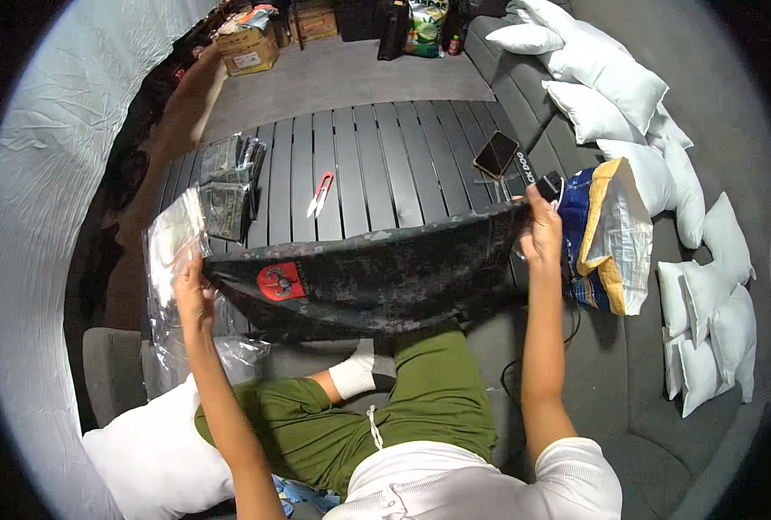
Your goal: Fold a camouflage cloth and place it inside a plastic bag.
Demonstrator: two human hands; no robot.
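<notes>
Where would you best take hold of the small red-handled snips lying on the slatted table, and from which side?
Grip the red snips by the red handle end, which points away from the person, coming down from above. They lie flat on the slatted table with the pale blade tips aimed at the person, nothing touching them. Both hands, left hand and right hand, hold the camouflage cloth.

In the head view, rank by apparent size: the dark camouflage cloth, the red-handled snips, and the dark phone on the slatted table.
1. Dark camouflage cloth, stretched between left hand and right hand, nearest the camera.
2. Dark phone.
3. Red-handled snips, close to the phone; unsure.
</notes>
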